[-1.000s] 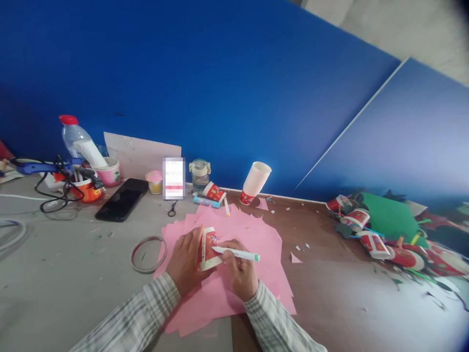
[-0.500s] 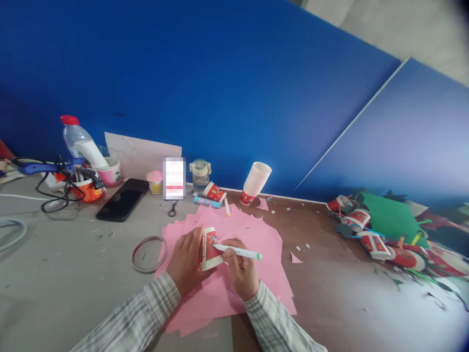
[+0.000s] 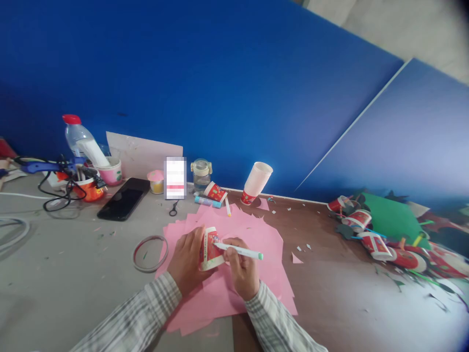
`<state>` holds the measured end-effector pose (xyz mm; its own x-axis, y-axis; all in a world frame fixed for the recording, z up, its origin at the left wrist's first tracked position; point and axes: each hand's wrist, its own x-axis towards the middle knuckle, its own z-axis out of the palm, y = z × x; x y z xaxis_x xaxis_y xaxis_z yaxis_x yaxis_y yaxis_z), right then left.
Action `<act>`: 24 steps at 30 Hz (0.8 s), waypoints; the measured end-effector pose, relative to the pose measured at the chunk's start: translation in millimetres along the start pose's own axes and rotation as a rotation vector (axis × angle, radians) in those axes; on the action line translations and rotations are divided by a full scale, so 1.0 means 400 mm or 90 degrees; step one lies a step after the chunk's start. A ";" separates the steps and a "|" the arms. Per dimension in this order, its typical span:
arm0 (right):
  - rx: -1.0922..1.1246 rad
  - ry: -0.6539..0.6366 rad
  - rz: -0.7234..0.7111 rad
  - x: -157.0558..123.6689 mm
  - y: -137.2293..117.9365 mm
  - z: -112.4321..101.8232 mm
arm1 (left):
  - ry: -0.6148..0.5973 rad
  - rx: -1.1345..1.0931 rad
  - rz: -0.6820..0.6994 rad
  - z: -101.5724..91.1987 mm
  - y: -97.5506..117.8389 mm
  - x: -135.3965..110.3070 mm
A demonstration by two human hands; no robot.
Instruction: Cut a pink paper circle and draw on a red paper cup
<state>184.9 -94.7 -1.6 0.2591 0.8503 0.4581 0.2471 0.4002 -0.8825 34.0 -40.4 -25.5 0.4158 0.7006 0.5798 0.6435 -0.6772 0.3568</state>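
Note:
My left hand is closed round a red and white paper cup, which lies tilted on its side above the pink paper sheets. In my right hand is a white marker with a green end pointing right. Its tip meets or nearly meets the cup's printed side; I cannot tell which. The fingers of the left hand hide the cup's left part. Left of that hand lies a roll of tape, seen as a ring.
A stack of paper cups, a lidded jar, scissors, a glue stick and a black phone line the back. Decorated cups and green paper crowd the right. Paper scraps are scattered about.
The whole view has shifted very slightly. Both hands keep the same hold on the cup and the marker, with no other visible difference.

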 end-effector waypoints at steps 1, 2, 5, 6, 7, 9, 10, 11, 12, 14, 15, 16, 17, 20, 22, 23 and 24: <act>-0.011 -0.014 -0.001 0.000 -0.001 0.000 | 0.001 0.000 0.003 0.000 0.000 0.000; -0.019 -0.025 -0.001 -0.001 -0.001 0.001 | 0.003 0.001 0.006 0.000 0.000 0.000; -0.036 -0.029 -0.005 -0.001 -0.003 0.002 | 0.006 0.007 0.013 -0.001 0.001 0.000; -0.041 -0.030 -0.007 -0.001 -0.004 0.003 | 0.007 0.009 0.013 -0.001 0.001 0.000; -0.046 -0.031 -0.010 0.000 -0.006 0.004 | 0.009 0.009 0.013 -0.001 0.002 0.000; -0.053 -0.034 -0.013 0.000 -0.007 0.005 | 0.009 0.008 0.014 -0.003 0.002 0.000; -0.056 -0.036 -0.014 0.000 -0.008 0.005 | 0.009 0.006 0.014 -0.003 0.003 0.000; -0.057 -0.037 -0.014 0.000 -0.008 0.006 | 0.010 0.005 0.013 -0.004 0.004 0.001; -0.058 -0.036 -0.014 -0.001 -0.008 0.006 | 0.011 0.003 0.014 -0.005 0.005 0.001; -0.056 -0.033 -0.013 -0.001 -0.006 0.006 | 0.014 -0.001 0.015 -0.006 0.006 0.003; -0.056 -0.031 -0.012 -0.001 -0.006 0.006 | 0.016 -0.003 0.015 -0.007 0.007 0.003; -0.056 -0.031 -0.012 -0.001 -0.005 0.006 | 0.017 -0.004 0.016 -0.007 0.008 0.004; -0.057 -0.032 -0.013 -0.001 -0.005 0.006 | 0.017 -0.004 0.017 -0.008 0.009 0.005; -0.059 -0.037 -0.016 0.000 -0.008 0.007 | 0.023 0.002 0.019 -0.008 0.011 0.006; -0.058 -0.038 -0.017 0.001 -0.011 0.008 | 0.026 0.004 0.019 -0.008 0.012 0.006; -0.057 -0.037 -0.018 0.001 -0.012 0.009 | 0.026 0.004 0.017 -0.008 0.012 0.006; -0.057 -0.038 -0.021 0.002 -0.013 0.009 | 0.023 0.004 0.015 -0.009 0.012 0.006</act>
<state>180.4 -95.0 2.7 0.1948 0.8569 0.4772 0.3369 0.3985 -0.8531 36.0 -42.8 -19.7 0.4079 0.6753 0.6145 0.6376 -0.6924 0.3377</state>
